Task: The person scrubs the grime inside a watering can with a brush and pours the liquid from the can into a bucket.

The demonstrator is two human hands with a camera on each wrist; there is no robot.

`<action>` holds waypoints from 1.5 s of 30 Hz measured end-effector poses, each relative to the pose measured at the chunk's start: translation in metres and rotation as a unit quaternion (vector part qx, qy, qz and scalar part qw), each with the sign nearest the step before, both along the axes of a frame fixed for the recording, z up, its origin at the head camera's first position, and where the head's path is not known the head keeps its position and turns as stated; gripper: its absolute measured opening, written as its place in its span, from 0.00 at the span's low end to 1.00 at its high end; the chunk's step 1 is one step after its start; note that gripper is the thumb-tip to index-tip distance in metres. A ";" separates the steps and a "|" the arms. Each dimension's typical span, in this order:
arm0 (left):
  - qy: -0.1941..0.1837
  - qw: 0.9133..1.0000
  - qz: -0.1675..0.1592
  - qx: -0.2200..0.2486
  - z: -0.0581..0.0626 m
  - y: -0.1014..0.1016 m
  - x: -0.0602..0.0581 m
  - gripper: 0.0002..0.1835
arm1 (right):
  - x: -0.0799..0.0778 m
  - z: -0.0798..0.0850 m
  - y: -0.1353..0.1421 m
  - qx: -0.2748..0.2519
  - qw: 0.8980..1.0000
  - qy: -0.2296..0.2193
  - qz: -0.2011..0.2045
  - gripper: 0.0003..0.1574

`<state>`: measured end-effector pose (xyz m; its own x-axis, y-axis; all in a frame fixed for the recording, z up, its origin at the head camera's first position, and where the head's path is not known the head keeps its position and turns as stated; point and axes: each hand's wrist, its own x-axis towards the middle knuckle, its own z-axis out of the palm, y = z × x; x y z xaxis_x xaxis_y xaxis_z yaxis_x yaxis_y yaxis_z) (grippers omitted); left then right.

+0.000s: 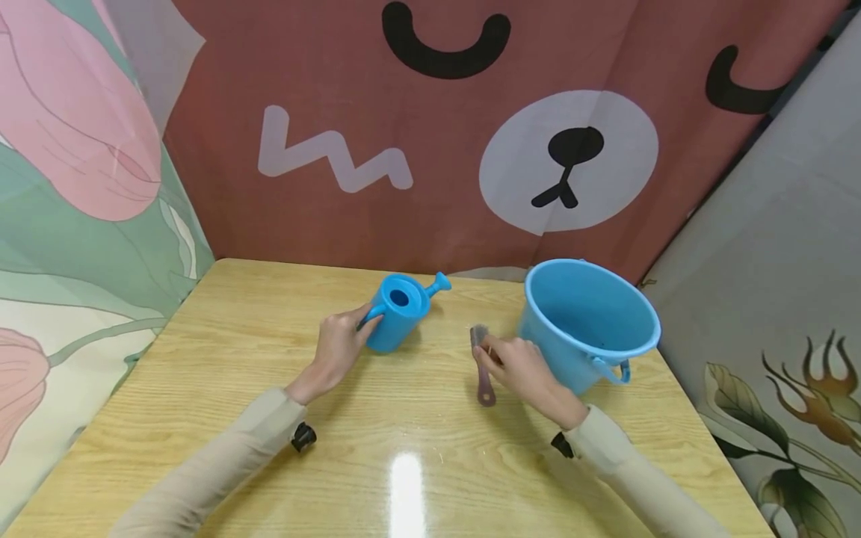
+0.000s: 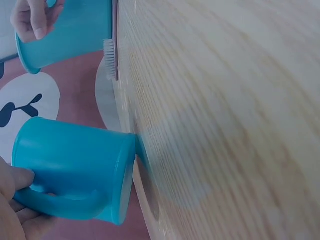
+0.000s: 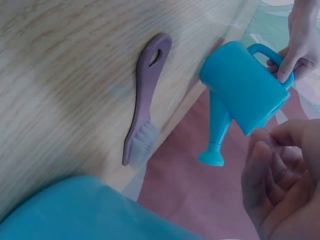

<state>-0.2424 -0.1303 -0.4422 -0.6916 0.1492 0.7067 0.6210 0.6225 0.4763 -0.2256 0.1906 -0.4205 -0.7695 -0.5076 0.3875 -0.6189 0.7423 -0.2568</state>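
Note:
My left hand (image 1: 339,345) grips the handle of a small blue watering can (image 1: 397,317). Its spout points to the far right. In the left wrist view the watering can (image 2: 75,165) leans, one edge of its base close to the tabletop. Over the scrubbing brush (image 1: 485,381) hovers my right hand (image 1: 521,366), fingers loosely bent. From the right wrist camera, this hand (image 3: 280,180) has nothing between thumb and fingers. The brush (image 3: 148,92), with a purple handle and pale bristles, lies on the table apart from the fingers.
A light blue bucket (image 1: 554,351) stands upright just right of my right hand, its handle hanging at the near side. The wooden table (image 1: 403,418) ends at a printed cloth (image 1: 350,224) behind, with more cloth on both sides.

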 end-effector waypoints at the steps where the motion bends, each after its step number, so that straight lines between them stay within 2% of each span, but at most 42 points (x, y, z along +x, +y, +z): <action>1: 0.000 1.000 0.001 0.000 0.000 0.000 0.000 0.11 | 0.000 0.001 0.000 -0.001 1.000 0.013 0.002 0.22; 7: -0.001 1.000 0.009 0.001 0.001 0.002 -0.002 0.07 | 0.002 0.006 0.004 -0.014 0.996 0.086 0.006 0.18; 12: -0.005 1.000 0.011 0.005 0.001 0.003 -0.003 0.05 | 0.009 0.014 0.008 -0.052 0.991 0.121 0.019 0.07; 16: -0.009 1.000 0.009 0.010 0.002 0.002 -0.004 0.06 | 0.010 0.021 0.012 -0.070 0.985 0.155 0.033 0.04; 24: -0.020 0.999 0.005 0.025 0.002 0.001 -0.005 0.06 | 0.010 0.031 0.021 -0.124 0.963 0.237 0.036 0.05; 28: -0.023 0.999 0.009 0.036 0.004 0.000 -0.005 0.07 | 0.012 0.037 0.023 -0.140 0.949 0.281 0.039 0.12; 32: -0.018 0.999 0.013 0.039 0.007 -0.001 -0.007 0.09 | 0.013 0.044 0.027 -0.143 0.937 0.318 0.026 0.16; 41: -0.011 0.999 0.010 0.045 0.012 0.003 -0.008 0.06 | 0.009 0.046 0.040 -0.189 0.915 0.357 -0.006 0.15; 45: -0.013 0.999 0.007 0.047 0.015 0.005 -0.009 0.08 | 0.007 0.047 0.050 -0.201 0.915 0.350 -0.029 0.16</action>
<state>-0.2510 -0.1256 -0.4275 -0.7114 0.0735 0.6990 0.5993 0.5830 0.5486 -0.2189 0.2403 -0.3738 -0.2832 -0.1821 0.9416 -0.6993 0.7111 -0.0728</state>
